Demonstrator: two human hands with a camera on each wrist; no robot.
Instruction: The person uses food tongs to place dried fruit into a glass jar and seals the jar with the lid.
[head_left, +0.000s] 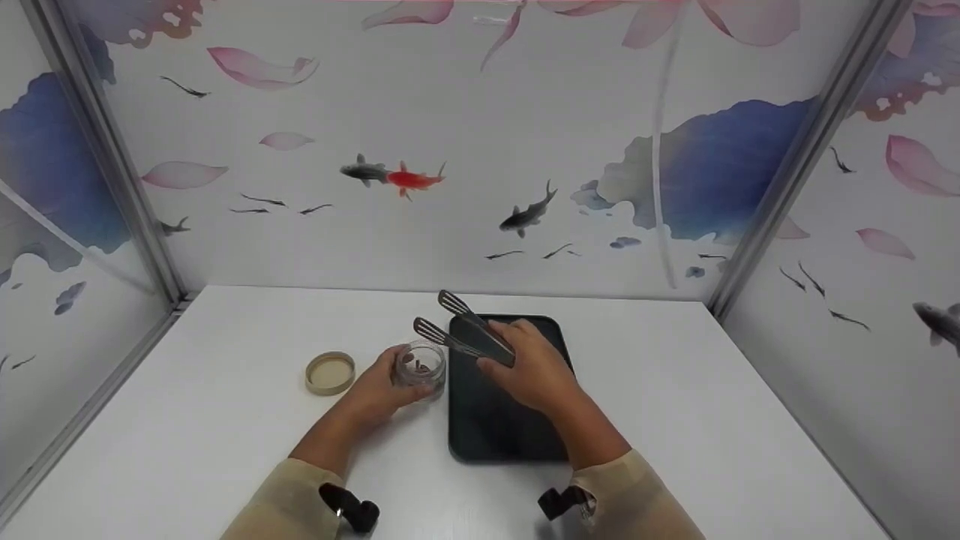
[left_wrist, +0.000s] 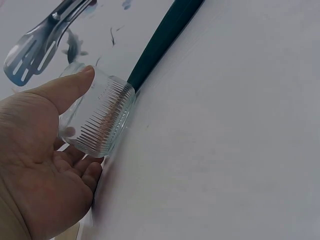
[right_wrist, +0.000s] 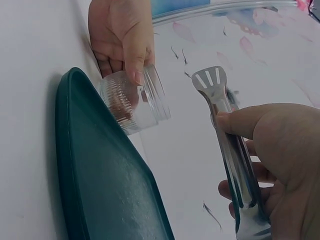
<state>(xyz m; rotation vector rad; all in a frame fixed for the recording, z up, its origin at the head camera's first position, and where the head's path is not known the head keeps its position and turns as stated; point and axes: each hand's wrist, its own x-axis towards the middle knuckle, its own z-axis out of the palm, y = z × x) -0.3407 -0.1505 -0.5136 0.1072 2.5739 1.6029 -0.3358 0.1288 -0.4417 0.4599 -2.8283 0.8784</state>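
Left hand fingers curl round glass jar beside tray, mid-counter; right hand fingers pinch metal tongs above jar.

Ribbed glass jar, shiny metal tongs

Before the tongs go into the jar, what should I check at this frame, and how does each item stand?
1. Glass jar steadied by left hand: ok.
2. Lid off, lying apart on the table: ok.
3. Tongs gripped by right hand: ok.
4. Tong tips apart, above the jar: ok.
5. Dark tray bare beside the jar: ok.
6. What the jar contains: cannot tell.
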